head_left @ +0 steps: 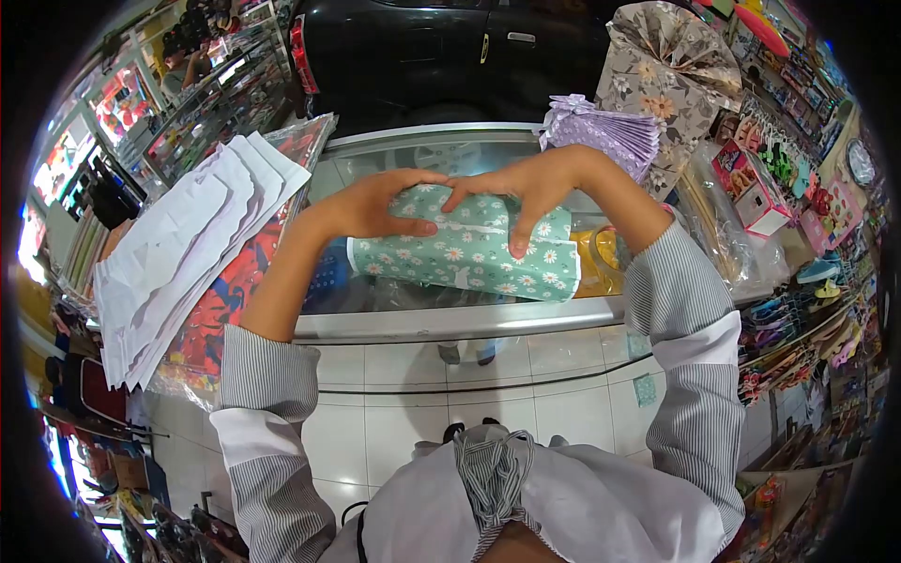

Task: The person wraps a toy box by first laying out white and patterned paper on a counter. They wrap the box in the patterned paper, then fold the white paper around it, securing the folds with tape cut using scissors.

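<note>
Green wrapping paper [422,253] with white daisies lies in a wide folded bundle on the glass counter; whatever may be inside it is hidden. Shiny strips that look like clear tape show on its upper face. My left hand [380,202] grips the far left part, thumb on top and fingers over the far edge. On the far right part rests my right hand [530,183], its thumb and a finger bent down onto the paper and the other fingers partly hidden. The fingertips of both hands come close together at the far edge.
White paper sheets [188,225] lie over red patterned plastic-wrapped paper [235,310] on the left. At the back right stand a pleated lilac wrapped item [605,136] and a floral fan-topped one [666,84]. A black car [413,56] is beyond the glass counter [413,326].
</note>
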### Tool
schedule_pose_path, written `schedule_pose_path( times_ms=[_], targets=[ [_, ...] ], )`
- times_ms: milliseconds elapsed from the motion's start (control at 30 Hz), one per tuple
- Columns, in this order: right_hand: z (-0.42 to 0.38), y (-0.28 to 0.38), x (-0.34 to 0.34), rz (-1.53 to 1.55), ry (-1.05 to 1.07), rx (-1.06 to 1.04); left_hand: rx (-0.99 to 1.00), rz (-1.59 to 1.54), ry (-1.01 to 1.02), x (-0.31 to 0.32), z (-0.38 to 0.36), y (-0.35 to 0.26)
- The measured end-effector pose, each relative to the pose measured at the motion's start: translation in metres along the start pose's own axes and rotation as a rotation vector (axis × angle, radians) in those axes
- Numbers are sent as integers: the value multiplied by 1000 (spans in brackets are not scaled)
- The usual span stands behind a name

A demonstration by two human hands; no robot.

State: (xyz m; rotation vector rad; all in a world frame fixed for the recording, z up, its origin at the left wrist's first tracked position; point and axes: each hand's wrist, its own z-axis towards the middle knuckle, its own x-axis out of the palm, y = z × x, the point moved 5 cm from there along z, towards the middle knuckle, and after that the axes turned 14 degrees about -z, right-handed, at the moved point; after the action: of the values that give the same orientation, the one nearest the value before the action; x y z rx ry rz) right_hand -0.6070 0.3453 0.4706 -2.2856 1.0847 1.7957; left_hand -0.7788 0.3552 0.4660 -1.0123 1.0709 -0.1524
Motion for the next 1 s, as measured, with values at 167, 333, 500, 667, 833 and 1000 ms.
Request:
schedule_pose_path(
  times_ms=[167, 333, 500, 667, 833, 1000],
  targets=[
    [-12, 15, 3, -59, -232, 250, 70, 44, 37, 1, 1, 7],
    [-16, 3, 4, 2, -287, 189, 32, 77, 18, 4, -1, -9],
    [-10, -14, 6, 91, -262, 68, 287, 490, -120, 18, -17, -17],
    [-12, -8, 7, 109, -215, 34, 358, 435, 49, 19, -35, -37],
    [-10, -10, 5, 112, -167, 14, 380, 321, 38, 30, -52, -34],
    [-28, 6, -1, -44, -326, 75, 390, 295, 24, 29, -52, -23]
  ],
)
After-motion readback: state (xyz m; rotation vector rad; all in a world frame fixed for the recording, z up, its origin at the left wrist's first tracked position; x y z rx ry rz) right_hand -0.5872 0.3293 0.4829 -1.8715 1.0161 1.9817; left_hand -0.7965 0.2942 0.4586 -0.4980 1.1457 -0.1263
